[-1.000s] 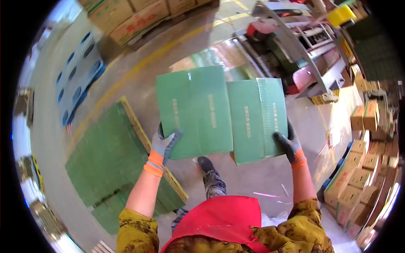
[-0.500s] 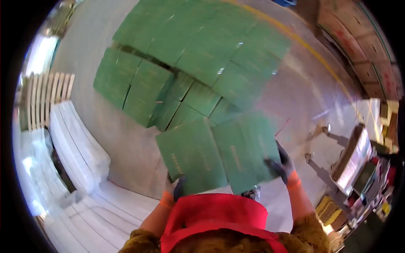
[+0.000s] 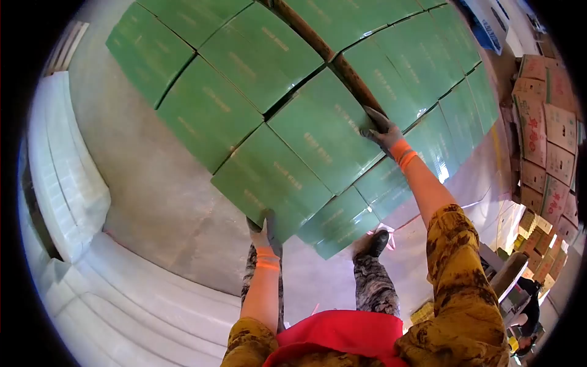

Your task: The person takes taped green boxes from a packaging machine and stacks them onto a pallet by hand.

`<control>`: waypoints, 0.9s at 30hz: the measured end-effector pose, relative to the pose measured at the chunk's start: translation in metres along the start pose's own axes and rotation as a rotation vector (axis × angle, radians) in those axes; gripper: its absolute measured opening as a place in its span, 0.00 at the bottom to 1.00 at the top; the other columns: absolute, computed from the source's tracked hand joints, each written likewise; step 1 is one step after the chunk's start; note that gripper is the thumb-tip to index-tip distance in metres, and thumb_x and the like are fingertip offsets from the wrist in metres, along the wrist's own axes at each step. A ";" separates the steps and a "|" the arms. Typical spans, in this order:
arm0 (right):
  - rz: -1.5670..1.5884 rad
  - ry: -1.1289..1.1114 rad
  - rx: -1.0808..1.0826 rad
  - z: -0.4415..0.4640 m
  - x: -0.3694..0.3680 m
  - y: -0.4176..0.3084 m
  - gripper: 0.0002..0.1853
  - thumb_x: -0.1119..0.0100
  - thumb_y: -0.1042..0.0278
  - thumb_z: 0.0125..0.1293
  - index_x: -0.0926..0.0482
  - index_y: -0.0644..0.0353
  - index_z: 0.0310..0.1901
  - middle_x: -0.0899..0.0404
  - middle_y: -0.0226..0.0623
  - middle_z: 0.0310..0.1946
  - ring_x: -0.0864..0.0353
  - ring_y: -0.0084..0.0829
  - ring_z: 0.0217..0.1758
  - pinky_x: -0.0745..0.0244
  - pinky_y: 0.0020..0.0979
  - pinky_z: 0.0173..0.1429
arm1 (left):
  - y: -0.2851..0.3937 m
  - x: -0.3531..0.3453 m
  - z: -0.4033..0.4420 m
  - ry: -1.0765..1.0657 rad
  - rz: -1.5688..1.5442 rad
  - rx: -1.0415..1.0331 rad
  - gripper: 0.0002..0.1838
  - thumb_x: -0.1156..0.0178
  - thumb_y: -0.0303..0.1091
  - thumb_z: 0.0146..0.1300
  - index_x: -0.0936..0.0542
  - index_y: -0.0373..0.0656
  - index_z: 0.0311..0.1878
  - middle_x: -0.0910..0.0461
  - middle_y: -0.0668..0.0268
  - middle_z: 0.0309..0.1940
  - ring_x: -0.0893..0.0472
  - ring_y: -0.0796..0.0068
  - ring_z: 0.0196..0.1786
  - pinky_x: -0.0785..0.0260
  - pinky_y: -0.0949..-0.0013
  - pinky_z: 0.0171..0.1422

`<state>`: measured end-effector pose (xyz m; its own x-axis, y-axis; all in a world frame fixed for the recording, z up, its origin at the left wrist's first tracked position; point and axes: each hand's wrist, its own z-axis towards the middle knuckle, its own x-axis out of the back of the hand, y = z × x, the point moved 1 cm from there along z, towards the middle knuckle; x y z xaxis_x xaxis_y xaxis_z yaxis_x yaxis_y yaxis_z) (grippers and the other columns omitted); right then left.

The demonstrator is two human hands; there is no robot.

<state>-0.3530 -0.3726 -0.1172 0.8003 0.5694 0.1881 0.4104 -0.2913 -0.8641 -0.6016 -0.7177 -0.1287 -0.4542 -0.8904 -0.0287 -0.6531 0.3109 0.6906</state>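
Note:
Two green boxes sit side by side on a stack of green boxes (image 3: pixel 263 49). My left hand (image 3: pixel 266 232), gloved with an orange cuff, grips the near corner of the left box (image 3: pixel 272 180), thumb on top. On the far side of the right box (image 3: pixel 324 131), my right hand (image 3: pixel 384 131) clasps its edge beside a dark gap, with the thumb on its top face. The two boxes touch along one side. Fingers under or behind the edges are hidden.
White wrapped bundles (image 3: pixel 67 171) lie at the left and lower left. Printed cartons (image 3: pixel 547 134) are piled at the right. A blue pallet (image 3: pixel 486 24) shows at the top right. A person in dark clothes (image 3: pixel 529 309) is at the lower right. My shoe (image 3: pixel 379 243) is beside the stack.
The view has turned toward the green stack. Both boxes have moved from in front of my body onto it, and my hands are still on them.

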 end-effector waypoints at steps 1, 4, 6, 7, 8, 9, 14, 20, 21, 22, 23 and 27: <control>-0.096 0.027 0.003 0.003 0.002 0.005 0.32 0.41 0.74 0.59 0.37 0.51 0.66 0.31 0.38 0.62 0.31 0.35 0.63 0.36 0.32 0.65 | -0.007 -0.003 0.005 -0.008 -0.011 -0.014 0.29 0.38 0.26 0.59 0.35 0.38 0.64 0.26 0.61 0.54 0.26 0.70 0.53 0.32 0.71 0.57; -0.471 0.095 -0.066 -0.010 -0.003 -0.026 0.32 0.46 0.63 0.63 0.43 0.39 0.69 0.32 0.47 0.61 0.31 0.49 0.61 0.36 0.37 0.65 | -0.058 0.045 0.048 -0.086 0.190 -0.094 0.28 0.39 0.26 0.60 0.35 0.39 0.64 0.27 0.61 0.55 0.27 0.68 0.54 0.33 0.68 0.59; -0.735 0.134 -0.082 -0.009 -0.007 -0.018 0.31 0.48 0.61 0.64 0.44 0.43 0.69 0.33 0.46 0.62 0.31 0.46 0.61 0.34 0.40 0.63 | -0.049 0.061 0.052 -0.045 0.302 -0.082 0.28 0.39 0.29 0.60 0.35 0.40 0.64 0.27 0.60 0.56 0.28 0.68 0.55 0.34 0.66 0.60; -0.742 0.146 0.097 0.005 -0.007 0.010 0.29 0.49 0.61 0.64 0.42 0.49 0.67 0.34 0.45 0.62 0.31 0.45 0.62 0.33 0.40 0.63 | -0.038 0.056 0.048 -0.023 0.347 -0.066 0.27 0.40 0.30 0.61 0.35 0.41 0.63 0.28 0.60 0.57 0.28 0.67 0.56 0.34 0.65 0.61; -0.759 0.149 0.088 -0.005 -0.012 -0.020 0.28 0.49 0.61 0.63 0.40 0.53 0.66 0.34 0.44 0.62 0.31 0.45 0.62 0.33 0.39 0.63 | -0.029 0.046 0.046 -0.017 0.393 -0.050 0.27 0.40 0.32 0.61 0.35 0.41 0.63 0.28 0.59 0.57 0.29 0.67 0.56 0.34 0.64 0.61; -0.974 0.158 0.348 -0.020 -0.012 -0.029 0.29 0.47 0.60 0.62 0.39 0.55 0.65 0.33 0.42 0.62 0.33 0.44 0.63 0.33 0.37 0.63 | -0.023 0.028 0.045 -0.033 0.444 -0.032 0.27 0.40 0.33 0.62 0.34 0.42 0.63 0.29 0.59 0.58 0.29 0.66 0.57 0.35 0.62 0.61; -0.496 0.574 0.186 -0.206 0.063 -0.065 0.28 0.38 0.59 0.57 0.31 0.55 0.60 0.31 0.44 0.59 0.31 0.46 0.61 0.32 0.40 0.62 | -0.015 0.006 0.009 -0.036 0.228 0.161 0.26 0.42 0.35 0.63 0.34 0.46 0.64 0.32 0.61 0.61 0.30 0.62 0.59 0.35 0.55 0.59; -0.987 1.455 -0.163 -0.590 0.295 -0.065 0.42 0.25 0.60 0.43 0.34 0.67 0.60 0.32 0.51 0.59 0.36 0.53 0.64 0.40 0.47 0.66 | -0.043 -0.087 -0.143 -0.383 0.422 0.336 0.27 0.46 0.39 0.66 0.37 0.42 0.66 0.36 0.60 0.65 0.35 0.62 0.64 0.44 0.59 0.67; -1.215 1.545 -0.399 -0.647 0.319 -0.076 0.45 0.26 0.52 0.44 0.36 0.66 0.62 0.33 0.51 0.59 0.39 0.53 0.65 0.46 0.49 0.68 | -0.045 -0.120 -0.175 -0.523 0.364 0.399 0.27 0.47 0.40 0.67 0.38 0.42 0.67 0.37 0.60 0.66 0.36 0.62 0.65 0.45 0.60 0.68; -1.273 1.629 -0.581 -0.698 0.341 -0.069 0.51 0.29 0.43 0.44 0.40 0.66 0.65 0.37 0.51 0.63 0.44 0.52 0.68 0.51 0.49 0.71 | -0.050 -0.152 -0.209 -0.674 0.279 0.482 0.28 0.48 0.41 0.67 0.38 0.41 0.67 0.38 0.60 0.66 0.37 0.63 0.66 0.47 0.60 0.70; -1.195 1.658 -0.826 -0.742 0.361 -0.053 0.57 0.32 0.37 0.42 0.44 0.65 0.67 0.43 0.51 0.67 0.49 0.52 0.71 0.53 0.49 0.72 | -0.058 -0.188 -0.246 -0.838 0.290 0.455 0.28 0.49 0.42 0.68 0.39 0.40 0.67 0.38 0.59 0.67 0.37 0.63 0.66 0.48 0.61 0.71; -0.509 1.515 -1.351 -0.863 0.395 0.029 0.56 0.28 0.41 0.40 0.46 0.49 0.70 0.51 0.51 0.70 0.52 0.57 0.72 0.51 0.49 0.72 | -0.079 -0.366 -0.477 -1.347 0.841 -0.424 0.27 0.52 0.43 0.70 0.37 0.35 0.65 0.35 0.56 0.64 0.34 0.66 0.64 0.46 0.64 0.70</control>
<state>0.3522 -0.8192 0.3348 -0.1020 0.0356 0.9941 0.0859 -0.9953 0.0444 -0.0946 -0.5753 0.1716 -0.8903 0.4549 0.0207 0.1346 0.2194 0.9663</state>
